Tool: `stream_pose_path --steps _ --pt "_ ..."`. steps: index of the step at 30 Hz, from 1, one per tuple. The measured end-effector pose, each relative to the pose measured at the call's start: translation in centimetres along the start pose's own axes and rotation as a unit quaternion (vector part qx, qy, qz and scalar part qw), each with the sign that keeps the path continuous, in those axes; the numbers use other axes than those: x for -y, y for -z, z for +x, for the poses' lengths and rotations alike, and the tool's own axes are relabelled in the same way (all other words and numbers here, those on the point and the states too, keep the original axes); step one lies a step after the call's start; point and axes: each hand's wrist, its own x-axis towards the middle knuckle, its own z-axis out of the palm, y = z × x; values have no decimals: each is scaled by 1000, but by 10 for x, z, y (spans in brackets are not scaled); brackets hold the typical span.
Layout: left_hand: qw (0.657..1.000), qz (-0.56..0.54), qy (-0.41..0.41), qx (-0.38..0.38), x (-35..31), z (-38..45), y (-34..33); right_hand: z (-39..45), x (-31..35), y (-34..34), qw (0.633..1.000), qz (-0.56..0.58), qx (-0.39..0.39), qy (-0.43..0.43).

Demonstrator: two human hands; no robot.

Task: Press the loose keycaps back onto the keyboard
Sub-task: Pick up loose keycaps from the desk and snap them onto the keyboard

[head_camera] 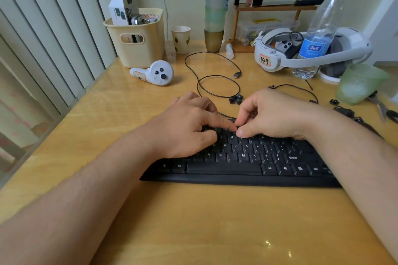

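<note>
A black keyboard lies flat at the frame's centre, its upper rows hidden. Small black loose keycaps cluster just above it, others scattered at right.

You've got a black keyboard w/ white legends on a honey-yellow glossy counter. Loose keycaps are black too. Cream basket, white controller w/ dark buttons, clear bottle w/ blue cap & label, frosted green cup, white headset.

Matt black plastic keyboard on a glossy, seemingly glass-topped wooden table.
</note>
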Motion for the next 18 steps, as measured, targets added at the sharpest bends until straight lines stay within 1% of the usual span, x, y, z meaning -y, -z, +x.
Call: stream_pose_path --steps 5,7,12,18 --pt "999 37 5 4 -1 0 0 -7 2 1 999 -47 -4 11" --pt "999 46 7 3 -2 0 0 -9 3 3 999 -48 -6 14" --pt "999 40 9 -9 0 -1 1 -9 4 1 999 -33 -20 10" --pt "998 3 30 -56 9 -1 6 -8 1 -6 999 17 -32 -8"
